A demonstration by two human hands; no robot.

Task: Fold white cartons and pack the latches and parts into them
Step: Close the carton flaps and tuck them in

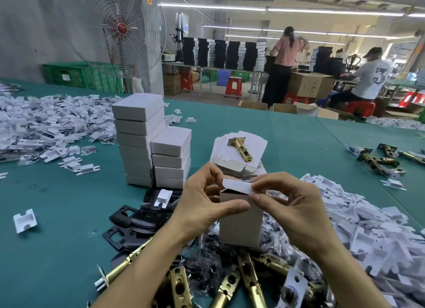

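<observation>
On the green packing table [69,215], left hand [202,206] is gripping the upright white carton [240,222]; right hand [289,206] is pinching its flap [236,185], risking a crease.

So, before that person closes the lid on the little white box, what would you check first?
1. Carton upright and gripped by the left hand: ok.
2. Right hand pinches the top flap: ok.
3. Contents already inside: cannot tell, the opening is dark.
4. Top flap tucked in: not ok, it stands open.
5. Stack of closed cartons nearby stands straight, ready for one more: ok.
</observation>
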